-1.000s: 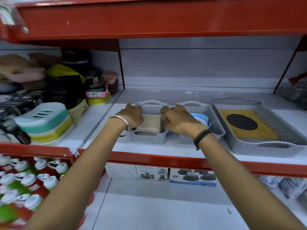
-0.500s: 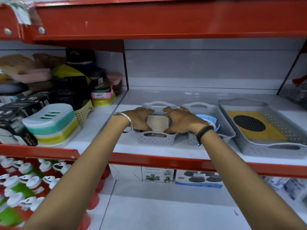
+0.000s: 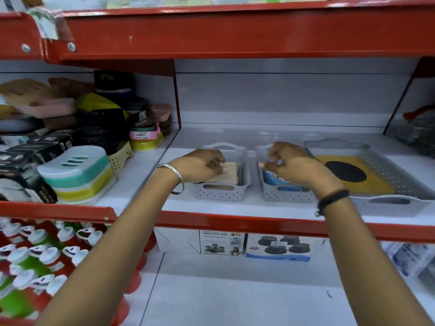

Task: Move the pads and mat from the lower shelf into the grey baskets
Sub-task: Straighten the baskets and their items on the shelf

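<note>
- Grey perforated plastic forms three baskets on the upper white shelf (image 3: 211, 208): a small left basket (image 3: 221, 194), a small middle basket (image 3: 282, 196) and a wide tray basket (image 3: 400, 184) at the right.
- Your left hand (image 3: 200, 164) lies on the beige pad (image 3: 227, 174) in the small left basket, fingers curled over its top. The pad sits tilted, one edge riding above the rim.
- Your right hand (image 3: 294, 164) hovers above the middle basket, fingers loosely bent and grasping nothing. A blue item (image 3: 273, 178) lies beneath it.
- The yellow mat (image 3: 353, 175), with its black dotted disc, lies flat in the wide tray basket.
- Two boxes (image 3: 254, 243) of vibration pads stand on the lower shelf, well apart from both hands.
- Recommendation: press the beige pad down evenly until it rests below the rim. Steady the basket wall so it does not slide backward.
- Judgement: the task appears mostly done.
</note>
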